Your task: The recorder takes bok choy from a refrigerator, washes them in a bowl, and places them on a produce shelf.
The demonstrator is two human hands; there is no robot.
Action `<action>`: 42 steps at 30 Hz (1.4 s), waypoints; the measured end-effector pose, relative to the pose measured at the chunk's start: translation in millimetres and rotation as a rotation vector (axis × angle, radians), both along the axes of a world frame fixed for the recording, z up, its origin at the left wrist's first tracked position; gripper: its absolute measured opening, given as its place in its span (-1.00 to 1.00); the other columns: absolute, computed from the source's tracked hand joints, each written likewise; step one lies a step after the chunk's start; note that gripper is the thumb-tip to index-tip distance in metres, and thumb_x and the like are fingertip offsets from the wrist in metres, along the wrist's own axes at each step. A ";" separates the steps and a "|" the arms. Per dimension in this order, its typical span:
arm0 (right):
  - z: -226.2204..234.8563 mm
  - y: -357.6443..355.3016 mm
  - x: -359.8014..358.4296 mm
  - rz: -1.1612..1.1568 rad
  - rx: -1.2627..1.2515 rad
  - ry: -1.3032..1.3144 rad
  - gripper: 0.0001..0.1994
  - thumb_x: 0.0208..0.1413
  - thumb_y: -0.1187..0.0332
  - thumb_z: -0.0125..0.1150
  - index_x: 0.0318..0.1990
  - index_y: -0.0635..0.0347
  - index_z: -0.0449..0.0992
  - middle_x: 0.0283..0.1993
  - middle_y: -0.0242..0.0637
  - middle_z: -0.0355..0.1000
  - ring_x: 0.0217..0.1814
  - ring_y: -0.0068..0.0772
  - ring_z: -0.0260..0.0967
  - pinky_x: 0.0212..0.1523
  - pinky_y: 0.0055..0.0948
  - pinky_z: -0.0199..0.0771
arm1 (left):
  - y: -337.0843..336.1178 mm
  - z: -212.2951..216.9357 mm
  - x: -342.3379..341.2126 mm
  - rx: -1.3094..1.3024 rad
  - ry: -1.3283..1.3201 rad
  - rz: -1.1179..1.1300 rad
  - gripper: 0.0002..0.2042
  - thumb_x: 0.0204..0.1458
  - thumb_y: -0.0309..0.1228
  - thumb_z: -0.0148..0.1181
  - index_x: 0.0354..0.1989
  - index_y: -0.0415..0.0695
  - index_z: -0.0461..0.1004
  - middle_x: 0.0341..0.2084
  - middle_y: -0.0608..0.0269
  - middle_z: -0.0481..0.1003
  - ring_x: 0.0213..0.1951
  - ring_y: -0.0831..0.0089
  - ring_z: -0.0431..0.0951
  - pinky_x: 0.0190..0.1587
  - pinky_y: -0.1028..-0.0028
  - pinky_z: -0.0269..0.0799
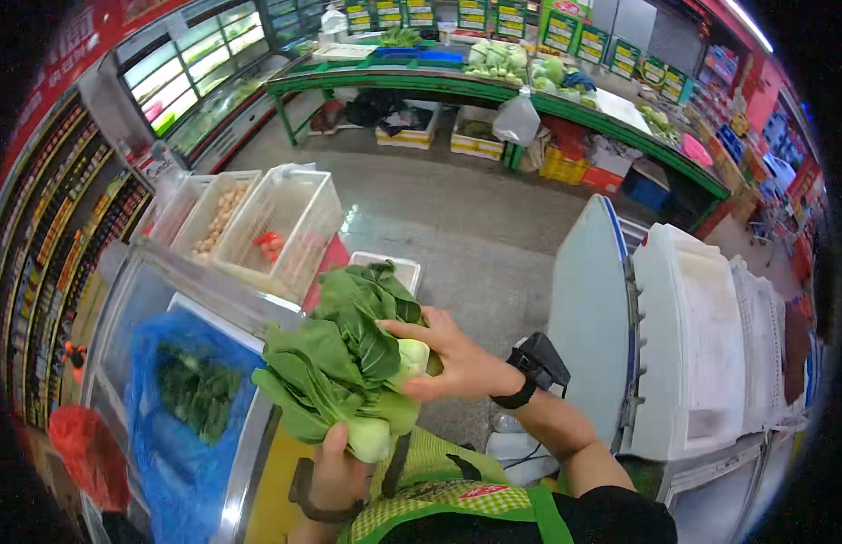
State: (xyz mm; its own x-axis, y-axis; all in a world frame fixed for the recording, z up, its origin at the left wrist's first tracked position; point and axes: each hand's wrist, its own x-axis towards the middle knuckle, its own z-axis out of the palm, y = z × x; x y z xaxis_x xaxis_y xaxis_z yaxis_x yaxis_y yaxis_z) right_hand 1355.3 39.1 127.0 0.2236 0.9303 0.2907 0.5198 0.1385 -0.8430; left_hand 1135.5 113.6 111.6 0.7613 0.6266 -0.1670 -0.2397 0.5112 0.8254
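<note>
Head view: both hands [335, 471] [452, 363] grip bok choy [348, 363] above grey shop floor [457, 227].

Bunch of bok choy [353, 363], broad dark green leaves, pale stalk bases pointing down, held upright, above the blue bag [180, 435]

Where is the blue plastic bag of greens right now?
In the head view, the blue bag sits lower left, in a glass-edged case, left of the bok choy held in both hands.
</note>
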 end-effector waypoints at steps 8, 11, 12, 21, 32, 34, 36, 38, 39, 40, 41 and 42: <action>-18.4 31.0 168.0 -0.142 -0.097 0.006 -0.26 -0.19 -0.05 0.31 0.23 -0.17 0.25 0.10 0.12 0.13 0.16 0.14 0.00 0.22 -0.04 -0.01 | 62.7 -27.3 179.3 -0.121 0.059 -0.113 -0.43 0.06 -0.03 0.03 0.16 -0.13 0.19 0.07 0.20 0.34 0.05 0.25 0.38 0.08 0.21 0.33; -3.9 44.0 241.7 -0.213 -0.143 -0.081 -0.25 -0.19 -0.06 0.30 0.25 -0.18 0.23 0.09 0.13 0.13 0.13 0.13 0.02 0.20 -0.04 0.02 | 89.5 -24.8 260.1 -0.195 -0.025 -0.221 -0.40 0.05 0.00 0.05 0.17 -0.13 0.19 0.07 0.19 0.34 0.06 0.25 0.37 0.10 0.20 0.32; 0.6 42.8 264.5 -0.246 -0.162 -0.072 -0.25 -0.18 -0.06 0.30 0.25 -0.18 0.23 0.09 0.13 0.13 0.13 0.13 0.02 0.20 -0.04 0.02 | 97.2 -22.3 286.8 -0.162 -0.045 -0.301 -0.38 0.03 0.01 0.06 0.19 -0.10 0.17 0.09 0.19 0.32 0.08 0.25 0.35 0.13 0.16 0.28; -30.7 22.3 456.6 -0.653 -0.147 -0.018 -0.26 -0.20 -0.13 0.28 0.22 -0.20 0.28 0.09 0.21 0.12 0.16 0.19 0.01 0.21 -0.05 0.04 | 143.0 -50.0 542.1 0.289 0.090 -0.669 -0.41 0.07 -0.04 0.02 0.23 -0.03 0.12 0.15 0.25 0.27 0.15 0.21 0.29 0.14 0.01 0.24; -21.9 9.5 679.2 -0.851 -0.121 -0.001 -0.25 -0.20 -0.20 0.24 0.21 -0.21 0.29 0.08 0.23 0.14 0.18 0.22 0.02 0.19 -0.04 0.06 | 137.4 -23.4 793.7 -0.138 0.120 -0.764 -0.40 0.09 0.08 -0.10 0.23 0.00 0.14 0.15 0.21 0.26 0.13 0.17 0.31 0.09 -0.08 0.26; -21.9 2.2 715.6 -0.889 -0.110 -0.018 -0.25 -0.21 -0.17 0.25 0.21 -0.16 0.30 0.09 0.20 0.15 0.16 0.19 0.03 0.20 -0.06 0.05 | 130.4 -21.3 839.7 -0.157 0.140 -0.806 -0.42 0.10 0.06 -0.12 0.22 -0.01 0.15 0.13 0.20 0.29 0.13 0.16 0.31 0.10 -0.07 0.26; -26.7 -8.5 755.7 -0.952 -0.111 -0.007 -0.25 -0.21 -0.15 0.26 0.20 -0.15 0.30 0.10 0.17 0.16 0.15 0.17 0.05 0.20 -0.07 0.04 | 124.5 -24.1 891.3 -0.134 0.115 -0.873 -0.43 0.10 0.05 -0.11 0.21 -0.03 0.16 0.11 0.18 0.31 0.13 0.16 0.32 0.10 -0.06 0.26; -33.3 -20.9 798.1 -1.037 -0.106 -0.094 -0.26 -0.20 -0.12 0.27 0.21 -0.15 0.29 0.09 0.08 0.19 0.11 0.11 0.08 0.19 -0.10 0.04 | 121.3 -28.5 950.5 0.005 0.150 -0.978 -0.43 0.10 0.04 -0.10 0.19 -0.04 0.17 0.10 0.18 0.32 0.11 0.16 0.34 0.11 -0.04 0.27; -36.7 -28.7 817.9 -1.071 -0.090 -0.083 -0.27 -0.20 -0.11 0.28 0.21 -0.15 0.29 0.09 0.07 0.19 0.10 0.10 0.08 0.20 -0.10 0.04 | 119.0 -32.0 980.1 0.083 0.149 -1.040 -0.44 0.10 0.04 -0.10 0.19 -0.05 0.18 0.09 0.18 0.33 0.11 0.16 0.35 0.11 -0.02 0.27; -40.5 -37.1 834.1 -1.106 -0.093 -0.057 -0.27 -0.20 -0.10 0.28 0.21 -0.15 0.28 0.08 0.06 0.19 0.10 0.09 0.08 0.20 -0.10 0.03 | 114.4 -37.1 1011.0 0.314 0.150 -1.096 -0.44 0.10 0.03 -0.08 0.18 -0.06 0.19 0.09 0.19 0.34 0.09 0.19 0.36 0.11 0.02 0.28; -41.9 -41.3 856.4 -1.138 -0.089 -0.044 -0.27 -0.20 -0.08 0.28 0.22 -0.15 0.28 0.08 0.06 0.19 0.09 0.08 0.08 0.20 -0.11 0.02 | 113.0 -38.6 1038.2 -0.073 0.124 -1.110 -0.44 0.10 0.02 -0.07 0.18 -0.08 0.19 0.08 0.19 0.34 0.09 0.22 0.36 0.10 0.05 0.29; -42.7 -48.0 873.9 -1.199 -0.073 -0.026 -0.27 -0.19 -0.04 0.30 0.22 -0.15 0.27 0.04 0.08 0.20 0.09 0.08 0.09 0.19 -0.11 0.01 | 103.8 -41.6 1066.4 -0.098 0.124 -1.130 -0.44 0.10 0.01 -0.06 0.18 -0.09 0.19 0.08 0.19 0.34 0.09 0.23 0.37 0.10 0.06 0.29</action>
